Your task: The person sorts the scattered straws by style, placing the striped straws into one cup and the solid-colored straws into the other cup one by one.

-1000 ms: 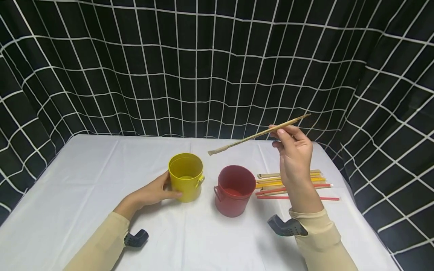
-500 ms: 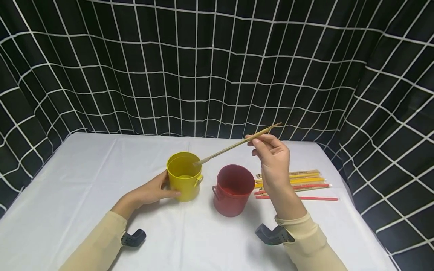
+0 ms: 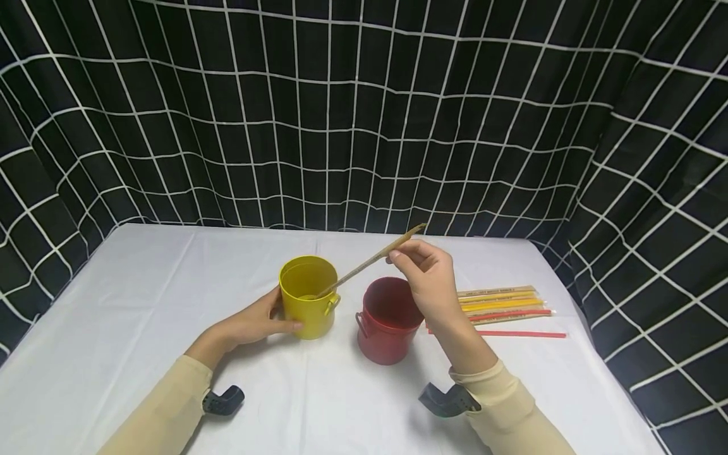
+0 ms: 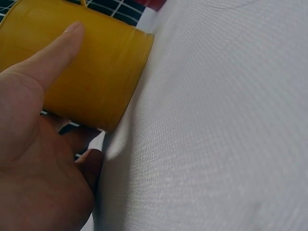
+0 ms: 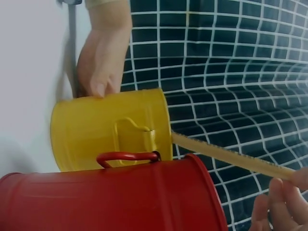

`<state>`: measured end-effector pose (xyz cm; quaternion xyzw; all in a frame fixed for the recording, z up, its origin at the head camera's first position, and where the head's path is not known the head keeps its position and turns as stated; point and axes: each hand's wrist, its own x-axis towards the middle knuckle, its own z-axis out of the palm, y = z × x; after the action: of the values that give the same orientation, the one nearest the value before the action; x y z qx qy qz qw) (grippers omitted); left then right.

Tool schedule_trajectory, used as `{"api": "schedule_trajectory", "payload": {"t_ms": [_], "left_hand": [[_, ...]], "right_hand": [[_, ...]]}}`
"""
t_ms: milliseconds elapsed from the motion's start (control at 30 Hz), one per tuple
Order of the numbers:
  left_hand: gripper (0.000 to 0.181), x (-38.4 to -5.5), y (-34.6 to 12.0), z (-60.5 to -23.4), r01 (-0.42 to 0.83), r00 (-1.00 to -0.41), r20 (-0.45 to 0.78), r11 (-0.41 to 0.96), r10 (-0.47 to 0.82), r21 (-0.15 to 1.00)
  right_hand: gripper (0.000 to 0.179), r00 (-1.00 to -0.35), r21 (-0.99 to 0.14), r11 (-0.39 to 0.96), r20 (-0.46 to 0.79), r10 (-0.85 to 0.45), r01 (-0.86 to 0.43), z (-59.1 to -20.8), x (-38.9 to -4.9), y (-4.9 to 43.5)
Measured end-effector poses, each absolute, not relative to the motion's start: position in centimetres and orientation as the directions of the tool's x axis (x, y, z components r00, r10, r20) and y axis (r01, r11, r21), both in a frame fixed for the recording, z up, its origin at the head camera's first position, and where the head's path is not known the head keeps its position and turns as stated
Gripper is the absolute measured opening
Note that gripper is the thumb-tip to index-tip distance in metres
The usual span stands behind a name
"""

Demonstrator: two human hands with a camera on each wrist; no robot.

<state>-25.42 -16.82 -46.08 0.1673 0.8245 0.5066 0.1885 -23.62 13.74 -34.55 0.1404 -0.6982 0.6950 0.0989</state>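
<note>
My left hand [image 3: 256, 322] grips the small yellow bucket [image 3: 309, 319] from its left side, thumb on the front and fingers behind. The left wrist view shows that thumb along the bucket's wall [image 4: 106, 62]. My right hand [image 3: 426, 275] pinches a straw in a printed tan paper wrapper [image 3: 370, 260] near its upper end. The straw slants down to the left, with its lower end inside the yellow bucket. In the right wrist view the straw [image 5: 231, 156] enters the bucket's mouth. A red bucket [image 3: 387, 341] stands below my right hand, to the right of the yellow one.
Several wrapped straws [image 3: 503, 303], tan, yellow and red, lie on the right of the white-covered table [image 3: 142, 284], partly behind my right forearm. A black curtain with a white grid [image 3: 364, 114] hangs behind and at both sides.
My right hand has moved left and down with the straw, whose lower end has gone from the air into the yellow bucket. My left hand keeps its hold on the bucket.
</note>
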Motion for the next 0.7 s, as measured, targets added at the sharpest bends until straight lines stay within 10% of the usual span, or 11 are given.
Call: {"api": "schedule_trajectory", "payload": {"t_ms": [700], "left_hand": [[0.101, -25.3, -16.8, -46.0, 0.072, -0.877, -0.154, 0.441, 0.455, 0.895]], "right_hand": [[0.021, -0.927, -0.915, 0.147, 0.366, -0.086, -0.375, -33.9, -25.0, 16.5]]}}
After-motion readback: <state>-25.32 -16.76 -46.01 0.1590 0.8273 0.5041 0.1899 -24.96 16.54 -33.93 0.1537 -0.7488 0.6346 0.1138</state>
